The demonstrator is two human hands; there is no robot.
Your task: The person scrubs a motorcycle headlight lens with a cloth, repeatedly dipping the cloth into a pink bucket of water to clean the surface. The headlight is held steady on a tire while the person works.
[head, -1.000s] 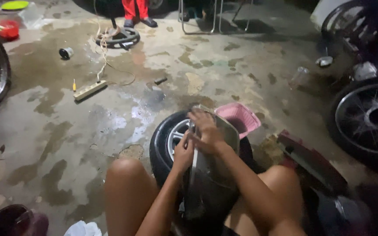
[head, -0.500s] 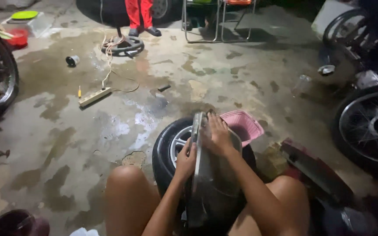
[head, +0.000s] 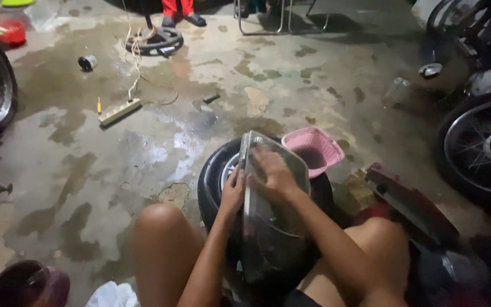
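**Headlight lens held upright between two hands over a small tyre**

A clear headlight lens [head: 271, 227] is held on edge between the knees of a seated person, in front of a small black tyre [head: 214, 182] that lies on the wet concrete floor [head: 143, 153]. The left hand [head: 233, 190] is laid against the lens's left edge, its fingers [head: 237, 175] pressed together along the rim. The right hand [head: 272, 170] is spread flat over the upper face of the lens, its fingers [head: 259, 156] reaching toward the top edge; nothing is seen pinched between them. A pink basket [head: 316, 149] is seen just behind the lens, to the right of the tyre. Farther off on the floor, a power strip [head: 119, 112] with its cord is seen, and a spoked wheel [head: 487, 150] is seen at the right.
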